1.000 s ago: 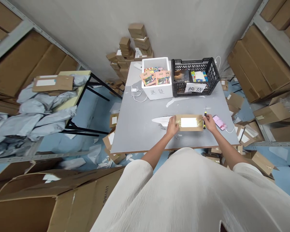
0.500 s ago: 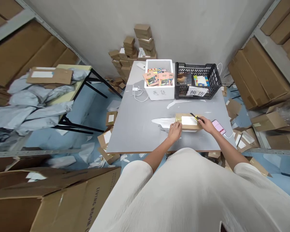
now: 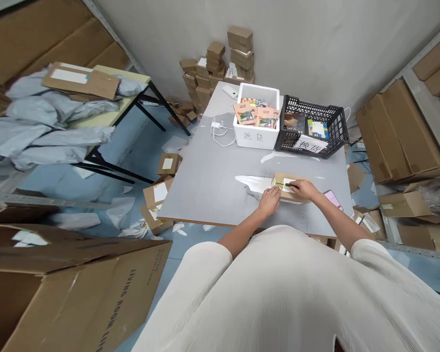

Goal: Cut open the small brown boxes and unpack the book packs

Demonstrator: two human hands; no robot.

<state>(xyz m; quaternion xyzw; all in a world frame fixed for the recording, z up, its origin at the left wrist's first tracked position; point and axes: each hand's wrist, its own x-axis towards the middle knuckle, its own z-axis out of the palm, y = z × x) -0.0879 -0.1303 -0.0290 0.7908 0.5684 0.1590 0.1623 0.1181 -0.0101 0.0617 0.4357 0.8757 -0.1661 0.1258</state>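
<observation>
Nearest us, on our left and off the table [image 3: 205, 186], a large open cardboard carton [image 3: 106, 293] shows printed lettering on its side. Toward the table's near edge, right of its middle, our left hand [image 3: 270, 201] lies over the left end of a small cardboard box [image 3: 290, 177]; its fingers touch the box, though we cannot tell whether they clamp it. Our right hand [image 3: 303, 189] is closed around a slim dark tool [image 3: 292, 186], its thin end reaching over the tape at that same end of the box, near a white label [image 3: 286, 182]. We have a phone [image 3: 333, 199] by the right edge, close to the near right corner, and a whitish patch [image 3: 254, 184] just left of the box. Farther back, a white foam box [image 3: 256, 138] holding pink booklets [image 3: 267, 117] stands beside a black crate [image 3: 310, 149] along the far edge, with a white charger and cable [image 3: 216, 125] to the left. Beyond the far left corner, small brown boxes [image 3: 240, 58] are stacked against the wall.
</observation>
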